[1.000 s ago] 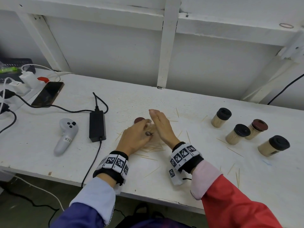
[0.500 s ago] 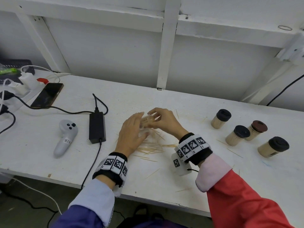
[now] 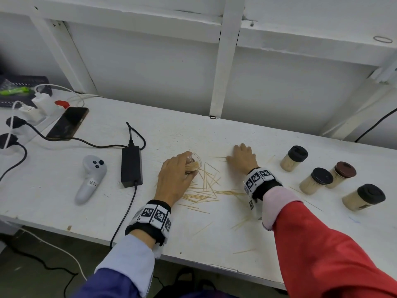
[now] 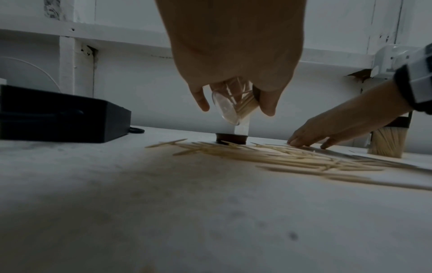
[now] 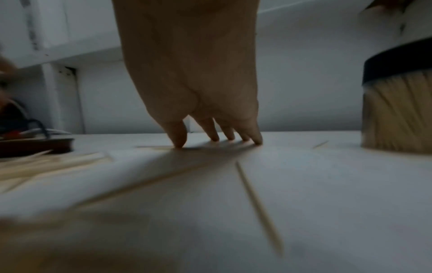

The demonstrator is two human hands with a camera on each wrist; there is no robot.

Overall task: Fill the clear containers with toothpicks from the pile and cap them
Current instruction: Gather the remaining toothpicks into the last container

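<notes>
My left hand [image 3: 175, 175] grips a clear container [image 3: 194, 162] tilted on its side, partly filled with toothpicks; the left wrist view shows the container [image 4: 233, 103] between thumb and fingers. A scattered pile of toothpicks [image 3: 206, 190] lies on the white table just right of that hand. My right hand [image 3: 242, 158] lies flat, fingers straight, fingertips [image 5: 180, 142] pressing on the table by a few stray toothpicks. A brown cap [image 4: 231, 138] sits on the table behind the container.
Several filled, capped containers stand at the right: black caps [image 3: 294, 158], [image 3: 316, 180], [image 3: 364, 196] and a brown one [image 3: 341, 174]. On the left are a black power brick [image 3: 131, 166], a white controller [image 3: 91, 179], a phone [image 3: 68, 122] and cables.
The hands have parted. My right hand left the container and moved right to lie flat on the table. My left hand keeps the container, now tilted with toothpicks inside.
</notes>
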